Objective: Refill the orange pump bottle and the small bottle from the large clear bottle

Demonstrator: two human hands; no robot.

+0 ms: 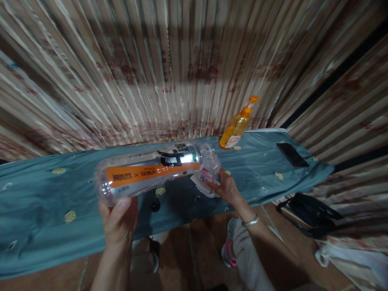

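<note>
My left hand grips the base of a large clear plastic bottle with an orange and black label, held sideways above the table. Its neck points right toward a small crumpled clear plastic bottle, which my right hand holds at the big bottle's mouth. A white cloth or tissue lies under my right hand's fingers. A silver bracelet circles my right wrist. A small black cap rests on the table below the big bottle.
A teal cloth with yellow dots covers the long table. An orange pump bottle stands at the back right, a black phone lies further right. A black bag sits on the floor. Striped curtains hang behind.
</note>
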